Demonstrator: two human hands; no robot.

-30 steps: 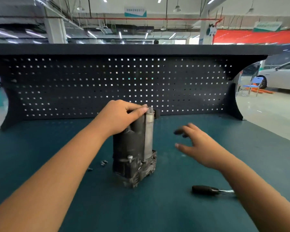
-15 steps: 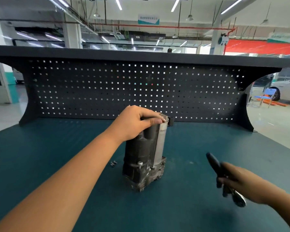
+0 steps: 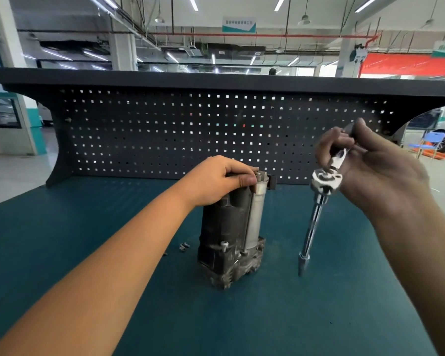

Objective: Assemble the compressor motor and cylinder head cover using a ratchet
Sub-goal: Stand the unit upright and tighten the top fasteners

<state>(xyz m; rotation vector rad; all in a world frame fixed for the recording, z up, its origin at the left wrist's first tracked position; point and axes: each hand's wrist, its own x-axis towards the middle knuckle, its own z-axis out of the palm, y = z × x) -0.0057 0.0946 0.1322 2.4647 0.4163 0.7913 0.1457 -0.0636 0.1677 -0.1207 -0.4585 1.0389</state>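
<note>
Gripping the ratchet (image 3: 319,201), newly lifted right of the compressor (image 3: 229,227), the right hand (image 3: 378,170) looks ready to tighten. Left hand (image 3: 216,181) clasps its top.

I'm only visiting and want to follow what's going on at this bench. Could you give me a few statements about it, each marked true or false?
1. The left hand grips the top of the compressor. True.
2. The compressor lies on its side. False: it stands upright on the green mat.
3. The right hand holds a ratchet. True.
4. The ratchet's extension bar sits on a compressor bolt. False: it hangs to the right of the compressor, apart from it.
5. Loose bolts lie on the mat left of the compressor. True.
</note>
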